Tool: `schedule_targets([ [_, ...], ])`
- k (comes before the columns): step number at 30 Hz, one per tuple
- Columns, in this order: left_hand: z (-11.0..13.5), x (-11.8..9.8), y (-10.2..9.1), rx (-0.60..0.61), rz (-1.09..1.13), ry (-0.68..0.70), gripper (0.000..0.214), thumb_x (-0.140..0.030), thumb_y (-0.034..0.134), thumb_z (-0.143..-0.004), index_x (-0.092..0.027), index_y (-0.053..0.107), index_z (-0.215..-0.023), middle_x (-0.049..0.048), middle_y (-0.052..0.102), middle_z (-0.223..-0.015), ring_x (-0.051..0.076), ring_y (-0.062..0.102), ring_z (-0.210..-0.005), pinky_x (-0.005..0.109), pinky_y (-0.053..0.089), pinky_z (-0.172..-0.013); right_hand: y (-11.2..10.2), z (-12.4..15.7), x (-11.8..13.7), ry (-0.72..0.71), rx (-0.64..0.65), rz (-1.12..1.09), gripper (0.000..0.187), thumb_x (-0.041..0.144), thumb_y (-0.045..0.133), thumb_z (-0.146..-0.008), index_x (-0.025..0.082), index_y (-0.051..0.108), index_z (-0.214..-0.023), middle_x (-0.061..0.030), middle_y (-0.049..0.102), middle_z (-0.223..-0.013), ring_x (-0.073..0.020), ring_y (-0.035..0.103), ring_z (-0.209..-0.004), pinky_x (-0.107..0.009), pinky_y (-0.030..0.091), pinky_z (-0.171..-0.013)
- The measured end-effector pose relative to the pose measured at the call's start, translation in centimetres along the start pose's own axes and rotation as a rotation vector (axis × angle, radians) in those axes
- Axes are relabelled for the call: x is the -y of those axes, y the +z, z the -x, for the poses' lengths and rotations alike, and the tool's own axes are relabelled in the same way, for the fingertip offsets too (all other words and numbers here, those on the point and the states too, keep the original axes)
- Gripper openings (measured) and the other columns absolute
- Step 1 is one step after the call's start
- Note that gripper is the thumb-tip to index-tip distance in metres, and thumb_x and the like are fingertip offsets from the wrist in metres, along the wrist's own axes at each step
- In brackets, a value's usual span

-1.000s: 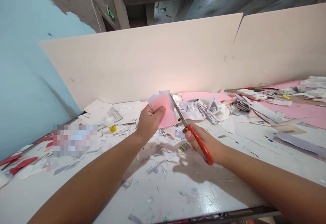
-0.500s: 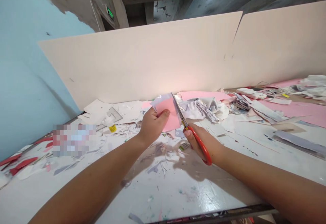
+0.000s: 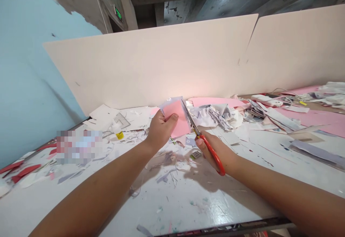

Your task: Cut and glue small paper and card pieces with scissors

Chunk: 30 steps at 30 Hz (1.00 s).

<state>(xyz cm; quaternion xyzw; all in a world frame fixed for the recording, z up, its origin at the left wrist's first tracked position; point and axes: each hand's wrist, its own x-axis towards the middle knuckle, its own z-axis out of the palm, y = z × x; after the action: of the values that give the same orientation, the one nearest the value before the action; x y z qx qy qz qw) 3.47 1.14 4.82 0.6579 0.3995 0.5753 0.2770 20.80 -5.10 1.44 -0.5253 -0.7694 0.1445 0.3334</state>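
My left hand pinches a small pink piece of paper and holds it up above the white table. My right hand grips red-handled scissors. Their metal blades run along the right edge of the pink paper. Both forearms reach in from the bottom of the view.
Paper scraps litter the table. A small glue bottle with a yellow label stands to the left. Crumpled white paper and pink sheets lie to the right. A tall cream board walls off the back.
The scissors and pink paper have shifted only slightly; the blades stay along the paper's right edge. Both hands keep their grip.
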Motion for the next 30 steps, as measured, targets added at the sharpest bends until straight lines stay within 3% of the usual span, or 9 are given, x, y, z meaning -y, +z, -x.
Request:
schedule_targets([
  [5, -0.4, -0.6, -0.2, -0.063, 0.027, 0.057, 0.022, -0.037, 0.059, -0.071, -0.018, 0.056, -0.08, -0.0012, 0.057, -0.065, 0.012, 0.052, -0.061, 0.023, 0.04, -0.059, -0.1, 0.2, -0.3, -0.034, 0.062, -0.091, 0.04, 0.056, 0.038, -0.08, 0.018, 0.04, -0.093, -0.0076, 0.055, -0.084, -0.0205, 0.052, -0.071, -0.034, 0.042, -0.059],
  [9, -0.3, -1.1, -0.3, -0.071, 0.006, 0.069, 0.02, -0.037, 0.059, -0.071, -0.018, 0.055, -0.077, -0.0012, 0.057, -0.065, 0.012, 0.052, -0.061, 0.023, 0.04, -0.058, -0.1, 0.2, -0.3, -0.019, 0.114, -0.098, 0.049, 0.058, 0.035, -0.081, 0.017, 0.036, -0.108, -0.0117, 0.052, -0.095, -0.0239, 0.053, -0.081, -0.036, 0.044, -0.061],
  [13, 0.1, -1.3, -0.3, -0.063, -0.048, 0.087, 0.02, -0.037, 0.059, -0.072, -0.018, 0.056, -0.078, 0.0002, 0.059, -0.07, 0.014, 0.054, -0.067, 0.025, 0.041, -0.062, 0.0, 0.3, 0.1, -0.027, 0.076, -0.106, 0.051, 0.062, 0.028, -0.081, 0.017, 0.04, -0.1, -0.0112, 0.051, -0.094, -0.0231, 0.052, -0.08, -0.037, 0.045, -0.063],
  [22, 0.6, -1.1, 0.2, -0.087, -0.13, 0.129, 0.021, -0.037, 0.058, -0.073, -0.019, 0.056, -0.084, 0.0016, 0.06, -0.075, 0.017, 0.055, -0.076, 0.027, 0.041, -0.067, 0.2, 0.2, 0.6, -0.112, 0.029, -0.108, 0.046, 0.062, 0.019, -0.083, 0.021, 0.037, -0.077, -0.0015, 0.045, -0.069, -0.0148, 0.041, -0.058, -0.03, 0.038, -0.053],
  [30, 0.8, -1.4, 0.1, -0.041, -0.142, 0.196, 0.019, -0.035, 0.056, -0.074, -0.019, 0.059, -0.082, 0.0016, 0.063, -0.075, 0.016, 0.055, -0.073, 0.026, 0.041, -0.067, 0.2, 0.1, 0.5, -0.125, 0.023, -0.12, 0.043, 0.058, 0.014, -0.086, 0.021, 0.032, -0.073, 0.0016, 0.038, -0.063, -0.0133, 0.034, -0.055, -0.029, 0.032, -0.051],
])
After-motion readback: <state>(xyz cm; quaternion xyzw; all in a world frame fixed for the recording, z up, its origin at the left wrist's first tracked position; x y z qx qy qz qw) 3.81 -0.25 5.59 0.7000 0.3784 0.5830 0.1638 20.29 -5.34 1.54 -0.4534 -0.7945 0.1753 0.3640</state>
